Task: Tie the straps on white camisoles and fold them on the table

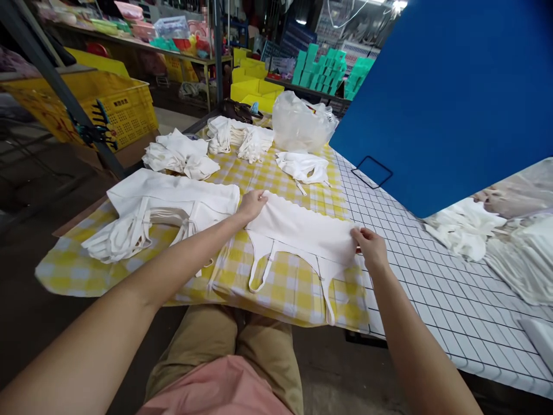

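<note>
A white camisole (309,227) lies stretched flat on the yellow checked cloth (276,288), its scalloped hem away from me and its thin straps towards me. My left hand (253,206) pinches the hem's left corner. The right corner is between the thumb and fingers of my right hand (369,245). Just left of it, partly behind my left forearm, is a neat stack of white camisoles (173,193) with the straps hanging to the front. Another white camisole (303,167) lies loosely beyond the one I hold.
Farther back are a crumpled white garment pile (181,154), folded white garments (239,134) and a clear plastic bag (302,121). A large blue board (449,98) rises at right above a white grid-patterned surface (401,242) with more garments (469,227). A yellow crate (129,112) stands left.
</note>
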A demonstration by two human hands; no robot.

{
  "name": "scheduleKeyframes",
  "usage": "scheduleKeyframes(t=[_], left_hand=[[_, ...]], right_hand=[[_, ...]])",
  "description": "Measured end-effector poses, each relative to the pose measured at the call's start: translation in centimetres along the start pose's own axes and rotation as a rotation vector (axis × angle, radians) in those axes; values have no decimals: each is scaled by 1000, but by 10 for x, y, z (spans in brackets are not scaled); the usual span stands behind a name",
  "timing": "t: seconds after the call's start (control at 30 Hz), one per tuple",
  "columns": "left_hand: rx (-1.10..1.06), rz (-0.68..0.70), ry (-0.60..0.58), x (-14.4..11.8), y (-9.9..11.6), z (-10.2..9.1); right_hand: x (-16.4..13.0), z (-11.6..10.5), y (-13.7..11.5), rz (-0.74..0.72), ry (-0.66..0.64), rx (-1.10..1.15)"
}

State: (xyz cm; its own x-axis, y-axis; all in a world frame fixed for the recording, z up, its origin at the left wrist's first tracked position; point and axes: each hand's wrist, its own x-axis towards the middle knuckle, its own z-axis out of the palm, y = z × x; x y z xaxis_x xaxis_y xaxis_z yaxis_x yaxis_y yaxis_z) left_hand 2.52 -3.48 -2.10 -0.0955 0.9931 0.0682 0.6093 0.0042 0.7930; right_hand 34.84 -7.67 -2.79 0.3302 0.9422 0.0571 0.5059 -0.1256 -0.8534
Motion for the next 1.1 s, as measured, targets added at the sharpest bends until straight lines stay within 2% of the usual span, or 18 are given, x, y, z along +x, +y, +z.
scheduleKeyframes(t=[0.1, 0.37, 0.53, 0.7, 0.83, 1.0, 1.1], left_hand=[[-130, 74, 29, 4, 4, -9], [-429, 196, 54, 10, 10, -24], [-615, 238, 51, 4, 26, -55], [-704, 322, 80, -17, 41, -110], [-667, 353, 223, -39, 39, -172], [-578, 261, 448, -75, 17, -254], [-621, 205, 532, -89, -6, -290]], right_hand=[[1, -11, -17, 33, 24, 86], [-7, -31, -55, -53, 67, 138], [-19, -45, -88, -156, 106, 171], [-35, -52, -138, -244, 188, 254], [-58, -40, -187, -372, 181, 356], [-89, 2, -232, -462, -63, 424], [-98, 39, -246, -520, -245, 396]])
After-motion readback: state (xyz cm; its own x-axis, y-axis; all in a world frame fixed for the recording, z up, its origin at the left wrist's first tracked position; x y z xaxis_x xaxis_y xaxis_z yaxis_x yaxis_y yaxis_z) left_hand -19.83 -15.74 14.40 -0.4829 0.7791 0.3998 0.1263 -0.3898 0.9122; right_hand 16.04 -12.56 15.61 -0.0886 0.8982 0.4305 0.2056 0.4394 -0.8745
